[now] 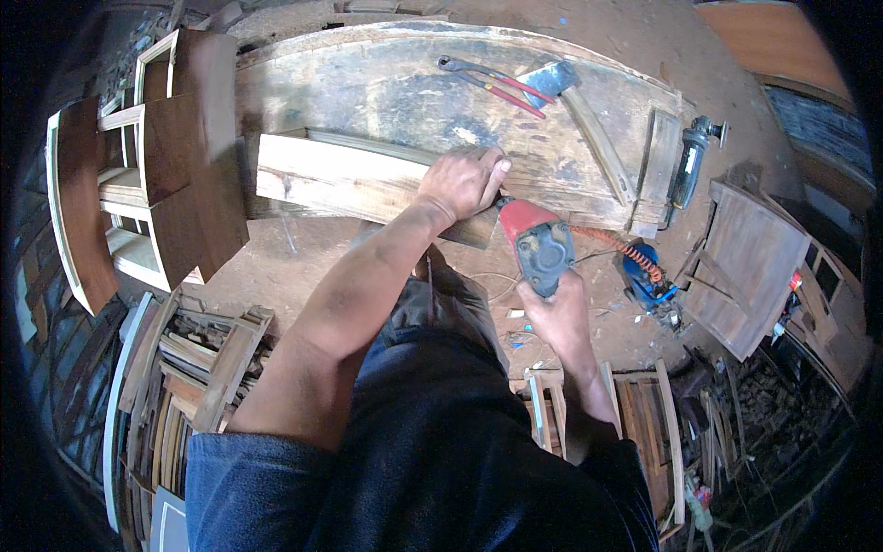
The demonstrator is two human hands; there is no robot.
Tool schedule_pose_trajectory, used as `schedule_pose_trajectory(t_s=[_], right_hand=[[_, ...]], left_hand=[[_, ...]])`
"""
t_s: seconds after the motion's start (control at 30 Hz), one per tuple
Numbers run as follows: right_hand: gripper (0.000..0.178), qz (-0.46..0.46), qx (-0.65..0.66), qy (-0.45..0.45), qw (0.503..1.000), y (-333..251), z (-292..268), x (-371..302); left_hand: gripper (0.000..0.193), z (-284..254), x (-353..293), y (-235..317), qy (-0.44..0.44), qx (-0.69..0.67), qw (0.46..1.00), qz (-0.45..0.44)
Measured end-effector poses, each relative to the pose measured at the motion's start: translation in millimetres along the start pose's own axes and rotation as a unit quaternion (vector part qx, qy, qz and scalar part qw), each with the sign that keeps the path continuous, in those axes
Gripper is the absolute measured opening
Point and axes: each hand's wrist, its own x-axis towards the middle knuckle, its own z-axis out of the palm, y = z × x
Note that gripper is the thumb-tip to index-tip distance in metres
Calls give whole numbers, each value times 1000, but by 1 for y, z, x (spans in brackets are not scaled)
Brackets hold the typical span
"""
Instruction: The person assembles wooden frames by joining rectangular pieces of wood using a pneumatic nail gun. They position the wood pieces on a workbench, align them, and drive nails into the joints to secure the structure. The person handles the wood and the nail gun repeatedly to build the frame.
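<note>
A pale wooden plank (340,179) lies across the near edge of a worn workbench (386,83). My left hand (464,179) presses down on the plank's right end, fingers curled over its top. My right hand (556,313) grips the handle of a red and grey power tool (538,244), whose front end meets the plank's end just right of my left hand. An orange coiled cord (625,247) runs from the tool to the right.
Red-handled pincers (492,83) and a hatchet (570,97) lie on the bench top. Another power tool (690,161) sits at the bench's right end. Wooden frames (156,175) stand at left, stacked slats (198,368) lower left, a dark panel (750,262) at right.
</note>
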Motion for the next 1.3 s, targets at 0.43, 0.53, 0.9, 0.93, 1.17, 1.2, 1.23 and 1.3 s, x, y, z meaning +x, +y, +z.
schedule_pose_trajectory(t_s=[0.43, 0.53, 0.9, 0.93, 1.17, 1.2, 1.23, 1.3], right_hand=[[20, -14, 40, -17, 999, 1, 7, -18], [18, -25, 49, -6, 998, 17, 16, -25], [13, -85, 107, 10, 991, -3, 23, -32], [14, -73, 92, 12, 993, -4, 23, -32], [19, -71, 69, 31, 995, 2, 27, -44], [19, -62, 71, 39, 995, 6, 31, -45], [20, -62, 74, 35, 995, 9, 31, -45], [20, -56, 81, 26, 995, 4, 28, -46]], left_hand=[[37, -6, 2, 2, -37, 11, 999, 8], [35, 1, 2, -2, -2, 3, 999, 38], [31, -6, 3, 4, -27, 27, 999, 28], [31, -7, 3, 5, -37, 36, 998, 20], [32, -12, 3, 9, -74, 61, 995, 10], [32, -8, 4, 5, -64, 57, 996, 27], [32, -3, 5, 0, -55, 53, 996, 44], [32, -6, 5, 4, -54, 50, 996, 52]])
